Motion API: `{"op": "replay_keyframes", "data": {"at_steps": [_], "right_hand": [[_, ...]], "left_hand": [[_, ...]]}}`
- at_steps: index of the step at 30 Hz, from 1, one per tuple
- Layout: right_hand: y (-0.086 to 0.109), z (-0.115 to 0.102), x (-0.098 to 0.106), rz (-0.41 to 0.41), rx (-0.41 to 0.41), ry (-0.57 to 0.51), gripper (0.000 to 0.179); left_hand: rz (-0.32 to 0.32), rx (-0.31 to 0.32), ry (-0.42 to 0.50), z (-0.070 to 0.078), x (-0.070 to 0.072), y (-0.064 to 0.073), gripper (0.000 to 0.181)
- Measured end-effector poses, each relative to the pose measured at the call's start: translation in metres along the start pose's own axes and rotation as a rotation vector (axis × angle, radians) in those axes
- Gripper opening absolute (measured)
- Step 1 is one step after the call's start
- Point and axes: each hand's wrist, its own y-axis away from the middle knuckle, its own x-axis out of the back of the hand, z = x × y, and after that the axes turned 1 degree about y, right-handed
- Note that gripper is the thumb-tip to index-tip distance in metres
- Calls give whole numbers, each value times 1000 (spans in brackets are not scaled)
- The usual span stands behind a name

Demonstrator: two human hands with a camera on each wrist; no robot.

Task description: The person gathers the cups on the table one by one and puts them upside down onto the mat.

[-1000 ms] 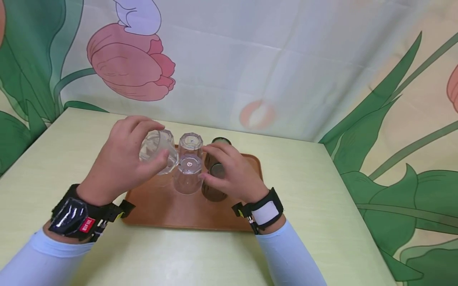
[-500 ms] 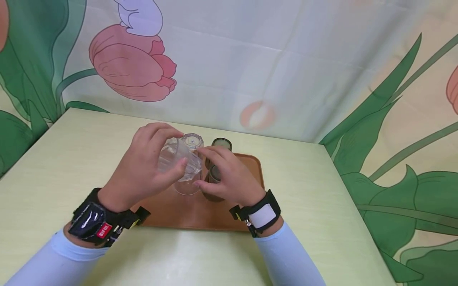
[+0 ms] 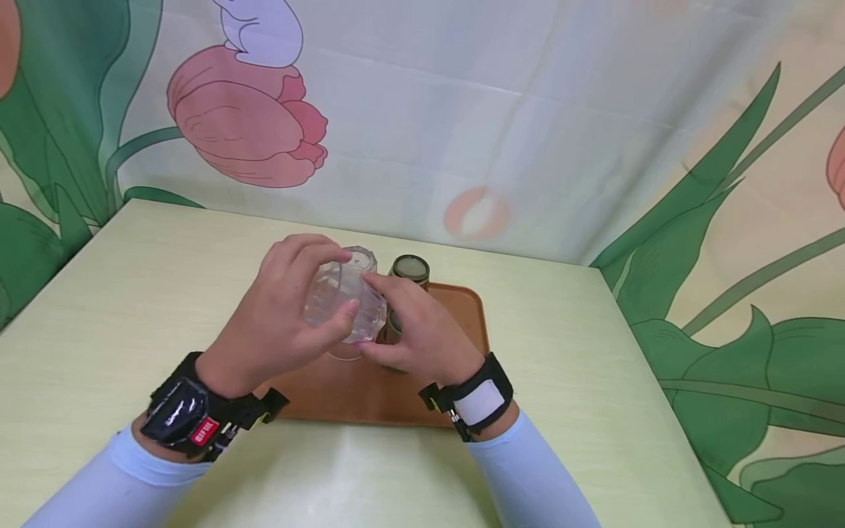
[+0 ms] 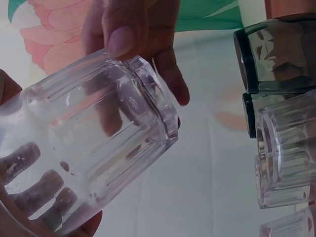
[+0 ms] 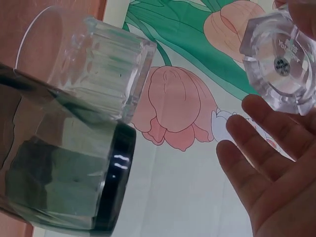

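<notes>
A clear faceted drinking glass (image 3: 364, 312) is tilted above the tray, its base toward the right. My left hand (image 3: 273, 319) grips it around the rim end, and the fingers show through its wall in the left wrist view. At the base end, my right hand (image 3: 425, 326) has the thumb and index finger on either side of the glass, while its other fingers are spread in the right wrist view. Clear glasses (image 5: 106, 66) and dark tinted glasses (image 5: 59, 173) stand upside down on the brown tray (image 3: 343, 400), partly hidden behind the hands.
The tray lies on a pale table (image 3: 561, 396). Behind the table hangs a cloth backdrop (image 3: 396, 125) printed with tulips and leaves. A dark glass (image 3: 411, 268) stands just beyond the right hand.
My left hand has carried the clear glass rightward, bringing its base between the right thumb and index finger. The right hand has shifted only slightly.
</notes>
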Motion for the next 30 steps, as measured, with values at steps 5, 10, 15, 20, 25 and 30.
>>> {"op": "replay_keyframes", "data": {"at_steps": [5,10,15,20,25,30], "right_hand": [[0,-1,0,18,23,-21,84],[0,0,0,16,41,-33,85],[0,-1,1,12,46,-37,86],[2,1,1,54,67,-30,86],[3,2,3,120,95,-14,84],[3,3,3,148,92,-13,83]], "left_hand": [[4,-8,1,0,-4,2,48],[20,-42,3,-1,-7,3,48],[4,-45,-2,-2,-5,3,48],[-42,-14,17,-2,-1,3,50],[-96,16,49,-5,4,5,53],[-131,21,61,-12,10,9,60]]}}
